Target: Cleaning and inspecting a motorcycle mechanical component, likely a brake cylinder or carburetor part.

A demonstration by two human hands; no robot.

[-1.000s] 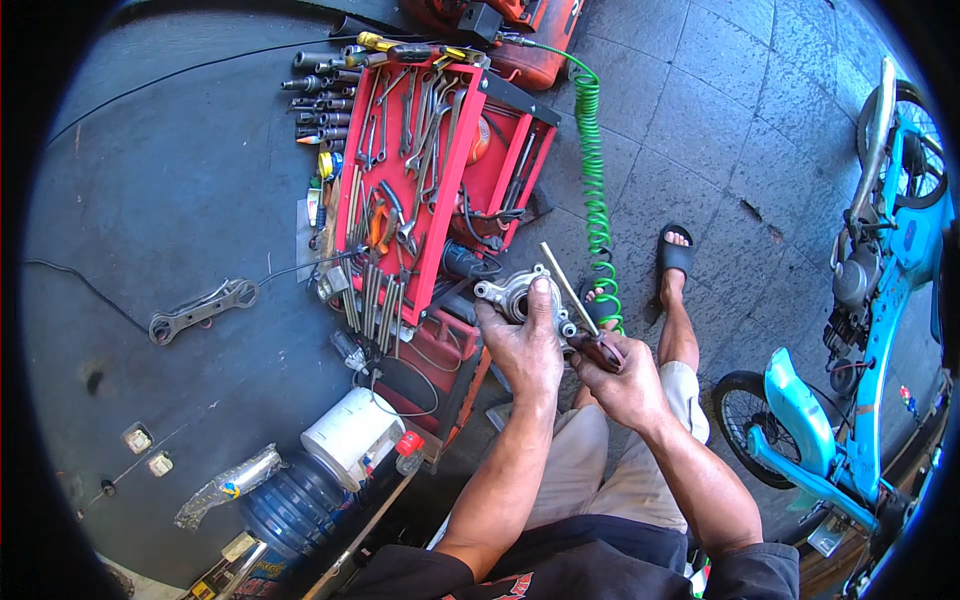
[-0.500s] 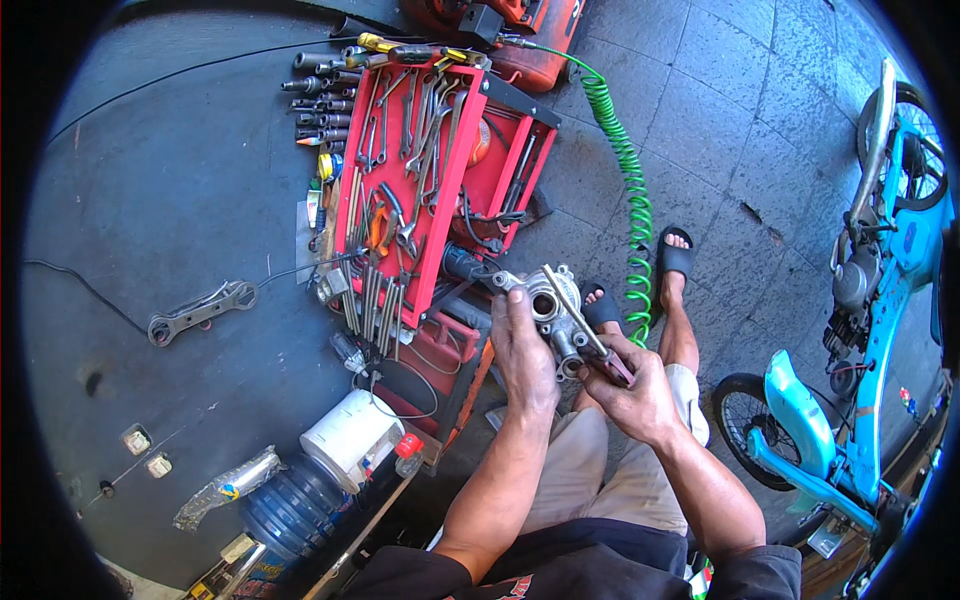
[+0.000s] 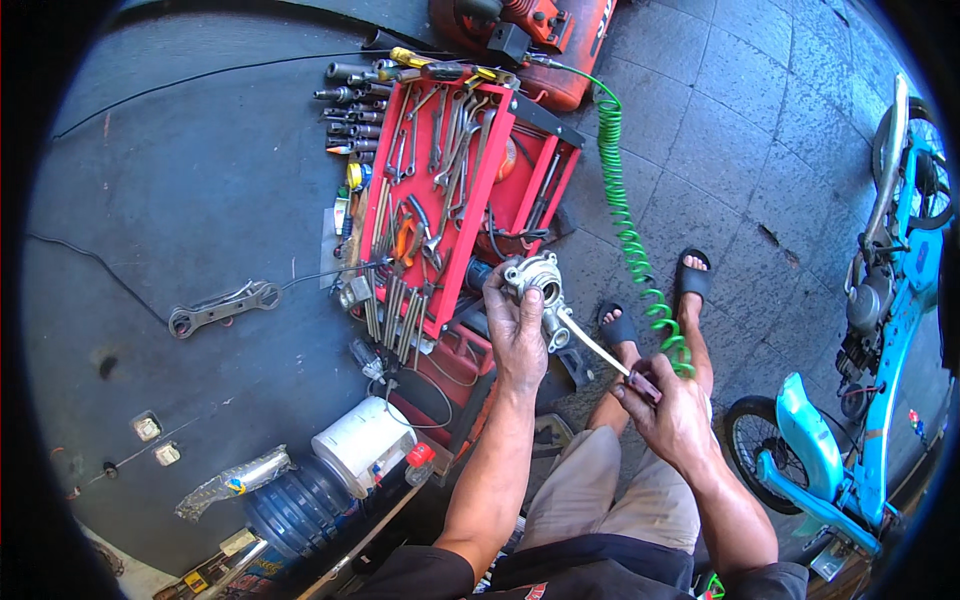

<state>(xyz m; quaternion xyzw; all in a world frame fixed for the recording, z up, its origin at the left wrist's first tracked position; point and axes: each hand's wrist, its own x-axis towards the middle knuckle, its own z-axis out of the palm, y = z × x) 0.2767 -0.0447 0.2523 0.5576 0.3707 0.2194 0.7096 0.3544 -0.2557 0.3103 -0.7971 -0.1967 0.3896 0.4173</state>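
Observation:
A cast metal housing [image 3: 537,272], silvery with bolt lugs, a round bore and a pipe stub, is gripped by my left hand [image 3: 517,338], the thumb lying across its face. My right hand [image 3: 668,408] is closed round the dark reddish handle of a thin pale rod-like tool [image 3: 597,346]. The far end of that tool meets the housing's lower right side, by the pipe stub. Whether it goes inside or only touches the outside, I cannot tell. Both hands are held above the floor, in front of my legs.
Left of my hands stands a red tool cart [image 3: 490,180] full of wrenches and pliers. A green coiled air hose [image 3: 625,220] runs from an orange-red compressor [image 3: 570,50]. At right is a light-blue motorcycle [image 3: 885,370]. A white bucket [image 3: 360,440] sits at lower left.
My right hand has moved away from the housing, down and to the right, drawing the rod-like tool out from across its face. My left hand has tilted the housing and shifted slightly left.

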